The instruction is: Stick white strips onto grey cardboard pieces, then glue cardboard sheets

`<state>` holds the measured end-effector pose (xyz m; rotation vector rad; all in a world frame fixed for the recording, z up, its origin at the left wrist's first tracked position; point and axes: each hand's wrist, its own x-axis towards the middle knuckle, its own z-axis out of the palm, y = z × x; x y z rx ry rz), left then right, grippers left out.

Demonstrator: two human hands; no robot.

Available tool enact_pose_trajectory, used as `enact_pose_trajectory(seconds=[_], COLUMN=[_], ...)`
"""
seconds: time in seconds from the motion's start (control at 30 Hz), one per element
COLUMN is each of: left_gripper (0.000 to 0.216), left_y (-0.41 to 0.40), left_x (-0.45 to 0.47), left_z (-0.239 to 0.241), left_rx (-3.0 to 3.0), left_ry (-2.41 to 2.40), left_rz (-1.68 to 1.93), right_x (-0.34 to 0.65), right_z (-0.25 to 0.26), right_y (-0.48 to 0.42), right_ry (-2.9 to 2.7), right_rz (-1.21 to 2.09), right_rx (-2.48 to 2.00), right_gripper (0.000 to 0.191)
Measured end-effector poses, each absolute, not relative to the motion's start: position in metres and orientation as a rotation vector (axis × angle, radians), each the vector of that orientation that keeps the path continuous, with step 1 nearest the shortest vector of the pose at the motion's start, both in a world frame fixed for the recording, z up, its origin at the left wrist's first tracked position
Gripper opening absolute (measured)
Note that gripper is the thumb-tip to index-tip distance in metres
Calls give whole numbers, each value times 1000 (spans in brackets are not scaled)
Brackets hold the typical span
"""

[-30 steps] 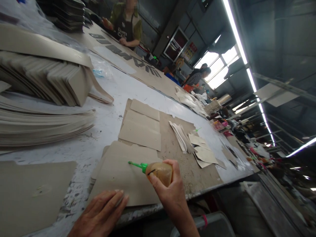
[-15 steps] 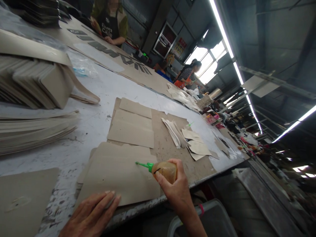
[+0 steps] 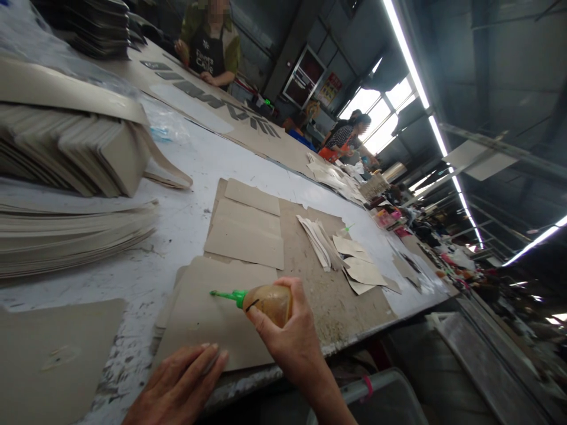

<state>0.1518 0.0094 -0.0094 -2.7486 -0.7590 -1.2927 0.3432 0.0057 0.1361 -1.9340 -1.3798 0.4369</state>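
My right hand (image 3: 290, 330) is wrapped round a squeeze bottle (image 3: 268, 304) of amber liquid, probably glue. Its long green nozzle points left, over a beige flat panel (image 3: 239, 342) at the table's front edge. Whether the tip touches the panel I cannot tell. On the panel's lower left corner lies my left hand (image 3: 181, 381), fingers stretched out and flat. A small greyish edge shows between those fingers, too unclear to name. More beige sheets peek out beneath the panel's left side. Behind it, overlapping beige panels (image 3: 248, 230) rest on a brown board (image 3: 328, 307).
Thin strips (image 3: 316, 242) and cut pale pieces (image 3: 361, 265) lie on the board's right. At left stand a bundle of beige panels (image 3: 88, 147), a sheet stack (image 3: 75, 236) and a single panel (image 3: 53, 360). A clear bin (image 3: 381, 401) sits below the table edge. Co-workers stand across the table.
My right hand has moved the bottle left across the panel, so the nozzle is nearer the panel's left side. My left hand stays on the panel. The whole view has shifted slightly.
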Motion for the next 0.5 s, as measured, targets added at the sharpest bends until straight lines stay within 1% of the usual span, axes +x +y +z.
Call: enact_pose_trajectory(seconds=[0.23,0.5], left_gripper=[38,43], left_y=[9,8], left_x=[151,152], left_z=[-9,-17], left_rx=[-2748,-2754], left_ry=[-761,-798], left_rz=[-1321,-1324], right_x=[362,384], right_z=[146,146], right_y=[-6,-19], right_ry=[-1286,-1271], right_rz=[428,372], right_rx=[-2054,-2111], right_gripper=[40,39])
